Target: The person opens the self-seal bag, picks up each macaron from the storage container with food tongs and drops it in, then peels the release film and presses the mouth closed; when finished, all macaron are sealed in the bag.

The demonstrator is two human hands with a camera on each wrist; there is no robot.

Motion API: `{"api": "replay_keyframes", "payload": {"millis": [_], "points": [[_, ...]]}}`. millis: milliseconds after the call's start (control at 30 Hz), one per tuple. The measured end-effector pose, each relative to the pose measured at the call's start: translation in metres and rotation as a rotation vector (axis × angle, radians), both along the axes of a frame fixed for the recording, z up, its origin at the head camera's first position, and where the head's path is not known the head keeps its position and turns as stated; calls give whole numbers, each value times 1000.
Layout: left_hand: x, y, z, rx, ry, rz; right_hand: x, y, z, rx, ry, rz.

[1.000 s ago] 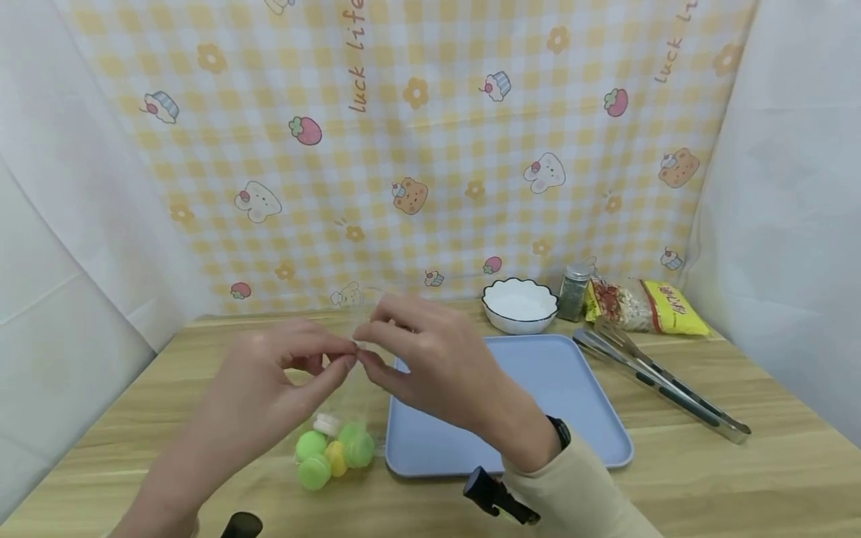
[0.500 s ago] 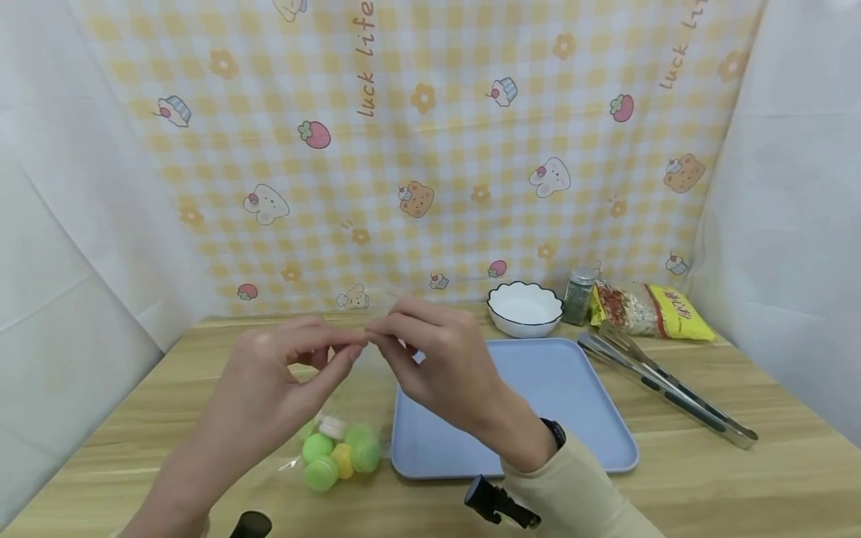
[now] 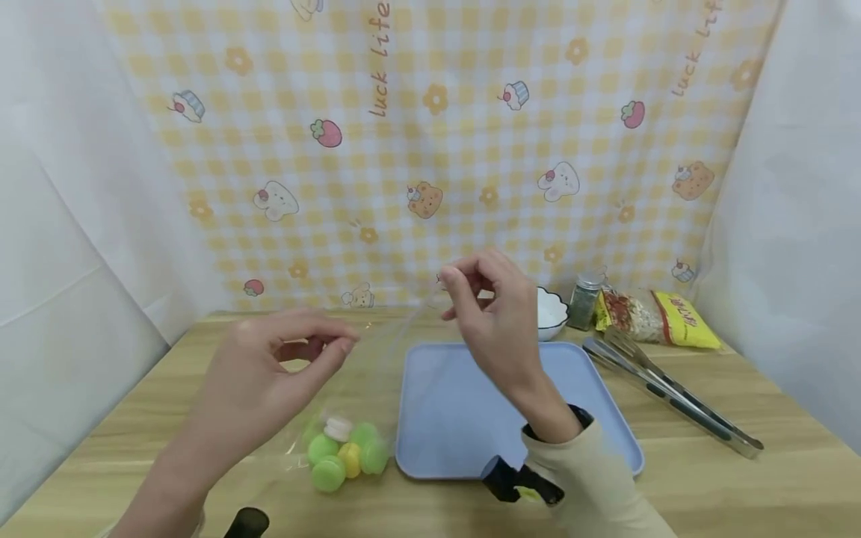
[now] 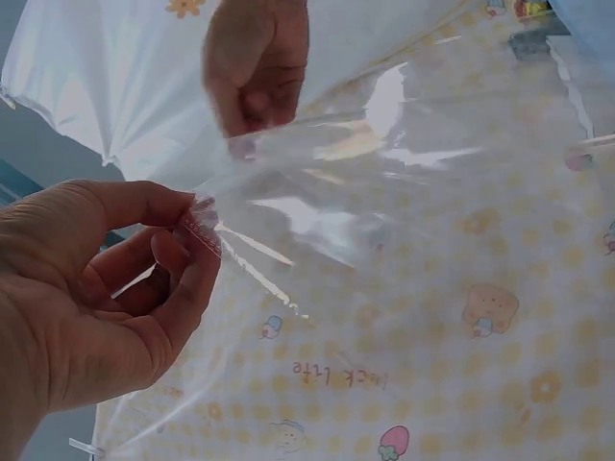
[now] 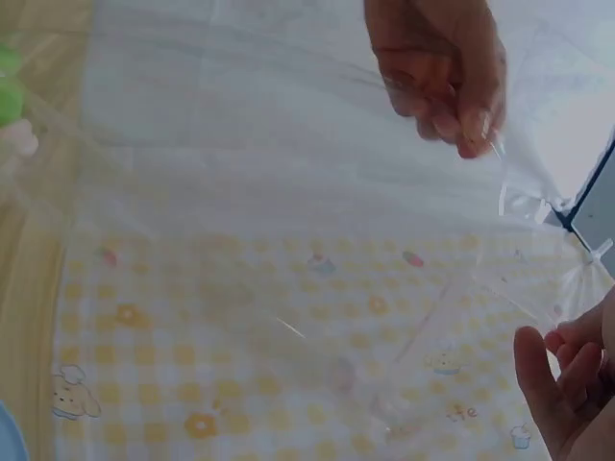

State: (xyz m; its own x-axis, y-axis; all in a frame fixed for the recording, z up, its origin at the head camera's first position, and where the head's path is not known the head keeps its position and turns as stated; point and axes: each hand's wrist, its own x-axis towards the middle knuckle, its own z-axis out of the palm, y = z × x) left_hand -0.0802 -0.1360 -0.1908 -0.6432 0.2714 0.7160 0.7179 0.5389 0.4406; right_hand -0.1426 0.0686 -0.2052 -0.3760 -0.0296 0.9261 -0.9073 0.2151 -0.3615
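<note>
A clear plastic bag (image 4: 317, 230) hangs stretched between both hands in the head view. Green macarons (image 3: 328, 474), a yellow macaron (image 3: 350, 459) and a pale macaron (image 3: 338, 428) lie at its bottom, low over the table. My left hand (image 3: 262, 373) pinches one side of the bag's top edge between thumb and fingers. Higher and to the right, my right hand (image 3: 494, 321) pinches the opposite side with curled fingers. The film between them shows only by its glints in the left wrist view.
A blue tray (image 3: 457, 418) lies right of the macarons. Behind it stand a white scalloped bowl (image 3: 550, 314), partly hidden by the right hand, and a spice jar (image 3: 584, 302). A yellow food packet (image 3: 655, 317) and metal tongs (image 3: 673, 396) lie farther right on the wooden table (image 3: 726, 493).
The two hands met at the bag's top edge before. Now the right hand has moved up and right, drawing the film out, while the left stays nearly in place. The view has shifted slightly.
</note>
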Motion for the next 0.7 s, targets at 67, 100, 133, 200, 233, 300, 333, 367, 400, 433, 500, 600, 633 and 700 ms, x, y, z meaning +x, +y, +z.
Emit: {"api": "replay_keyframes", "payload": {"millis": [67,100,133,200,233,300,333,367,400,433,500,600,633,700], "points": [[1,-3,2,19,-31,11,-4,8,2,-3,-17,-8],[0,-5,2,19,-35,17,-6,12,2,9,-16,-24],[0,-7,2,11,-38,23,-8,16,3,19,-11,-54],[-3,-15,2,-4,-29,27,-13,26,6,12,-25,-125],[-4,-20,2,-10,-26,33,-17,33,8,-7,-48,-155],[-8,-34,1,-25,-6,44,-24,51,11,-58,-121,-225],[-9,-40,2,-22,-8,53,-27,62,12,-82,-154,-259],[-10,-46,3,-16,-10,63,-30,73,13,-112,-193,-285],[-11,-51,5,-15,-13,84,-33,84,13,-139,-232,-308],[-13,-56,7,-21,-11,106,-35,95,14,-166,-273,-333],[-16,-65,11,-22,-26,157,-39,117,13,-203,-345,-380],[-20,-74,17,-23,-70,250,-43,150,13,-262,-443,-402],[-21,-77,18,-22,-81,272,-43,160,12,-285,-471,-405],[-22,-82,19,-19,-102,306,-44,182,11,-303,-492,-446]]}}
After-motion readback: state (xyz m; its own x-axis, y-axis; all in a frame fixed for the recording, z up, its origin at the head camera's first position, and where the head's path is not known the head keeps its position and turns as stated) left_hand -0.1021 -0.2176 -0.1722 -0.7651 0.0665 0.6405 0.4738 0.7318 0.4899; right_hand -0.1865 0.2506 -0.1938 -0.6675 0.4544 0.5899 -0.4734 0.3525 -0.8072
